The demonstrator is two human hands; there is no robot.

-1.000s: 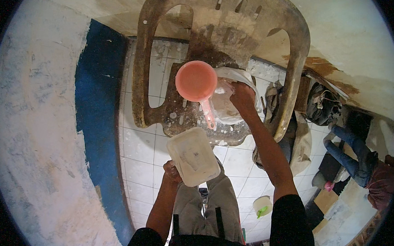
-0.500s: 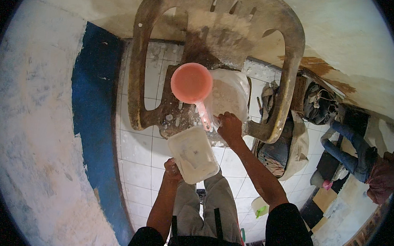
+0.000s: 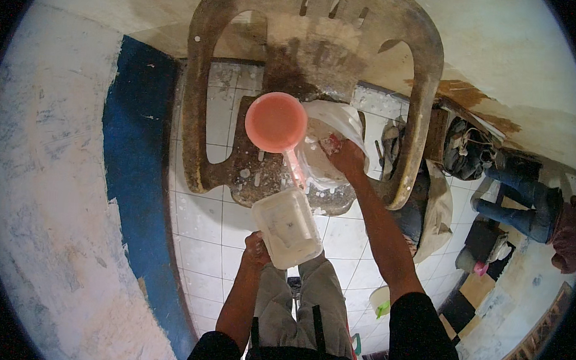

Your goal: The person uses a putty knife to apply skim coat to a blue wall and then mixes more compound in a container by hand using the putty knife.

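Observation:
A dirty plastic chair (image 3: 205,78) stands before me, bearing a pink long-handled dipper (image 3: 275,122) and a white plastic bag (image 3: 340,117) with pale powder inside. My left hand (image 3: 256,247) grips a translucent rectangular tub (image 3: 287,225) by its left edge, below the chair seat's front. My right hand (image 3: 341,153) reaches into the bag, right of the dipper, fingers closed near a small red patch; what they hold is unclear.
Sacks (image 3: 437,214) and dark bundles (image 3: 465,150) lie along the right wall. At far right are another person's jeans-clad legs (image 3: 511,218). A white tub with a green tool (image 3: 379,305) sits on the tiled floor. A blue-and-white wall (image 3: 133,159) runs along the left.
My right hand moved out to the bag's front edge, then back up into it. The tub tilts slightly differently and has shifted right. The other person's legs have shifted.

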